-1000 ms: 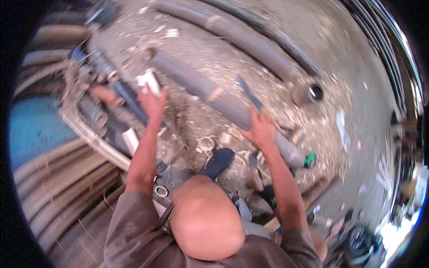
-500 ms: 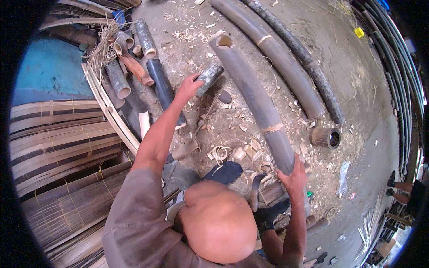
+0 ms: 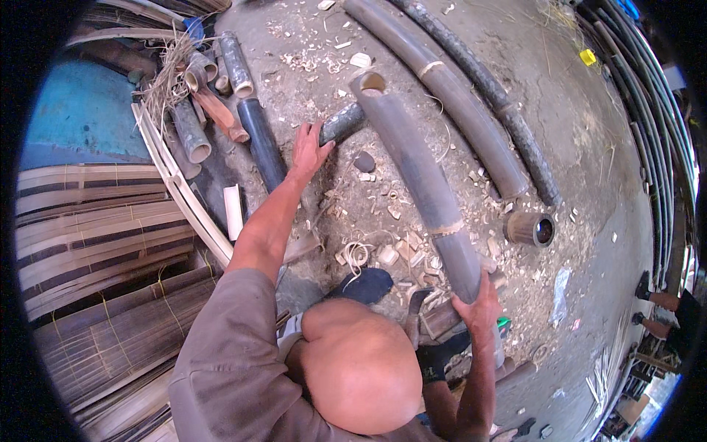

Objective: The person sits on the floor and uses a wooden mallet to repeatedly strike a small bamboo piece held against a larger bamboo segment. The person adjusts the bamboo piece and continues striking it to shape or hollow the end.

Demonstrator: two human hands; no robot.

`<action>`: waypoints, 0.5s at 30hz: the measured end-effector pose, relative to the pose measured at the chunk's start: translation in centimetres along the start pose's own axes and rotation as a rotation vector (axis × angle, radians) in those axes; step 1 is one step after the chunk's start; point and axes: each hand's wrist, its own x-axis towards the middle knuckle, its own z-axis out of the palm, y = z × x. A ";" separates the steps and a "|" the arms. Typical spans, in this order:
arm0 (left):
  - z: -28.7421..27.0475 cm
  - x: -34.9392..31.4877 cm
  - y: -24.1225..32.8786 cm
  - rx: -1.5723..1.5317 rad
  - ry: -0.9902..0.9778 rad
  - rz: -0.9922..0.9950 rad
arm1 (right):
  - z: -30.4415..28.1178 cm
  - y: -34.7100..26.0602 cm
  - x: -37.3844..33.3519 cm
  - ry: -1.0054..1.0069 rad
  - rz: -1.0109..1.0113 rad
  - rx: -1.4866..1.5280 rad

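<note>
A long grey-brown bamboo pole (image 3: 412,162) slants across the middle of the floor, its open hollow end far from me. My right hand (image 3: 479,306) is closed round the pole's near end. Below its far end lies a short, mottled dark bamboo piece (image 3: 343,124), set crosswise, with one end hidden behind the pole. My left hand (image 3: 311,151) has its fingers and thumb about the other end of this short piece. Close to my right hand are a curved dark metal tool (image 3: 416,309) and another short bamboo section (image 3: 442,319).
Two more poles, one brown (image 3: 471,103) and one mottled (image 3: 508,110), lie to the right. A hollow bamboo section (image 3: 519,229) sits nearby. Wood chips (image 3: 416,254) litter the floor. Bamboo tubes (image 3: 197,140) and slatted panels (image 3: 103,214) fill the left. Someone's legs (image 3: 655,313) show far right.
The short bamboo piece has shifted slightly left and lies lower, under the far end of the pole. My left fingers have spread somewhat. My right hand keeps hold of the pole.
</note>
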 end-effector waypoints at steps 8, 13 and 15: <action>1.1 0.0 -1.6 -0.042 0.042 0.041 | 2.0 -1.1 0.2 -0.011 -0.111 -0.036; 1.0 0.4 -2.0 0.020 0.046 0.059 | 1.7 -1.1 -0.1 -0.048 -0.122 -0.086; 0.7 0.5 -1.8 0.041 0.012 0.070 | 1.7 -1.4 -0.4 -0.074 -0.100 -0.074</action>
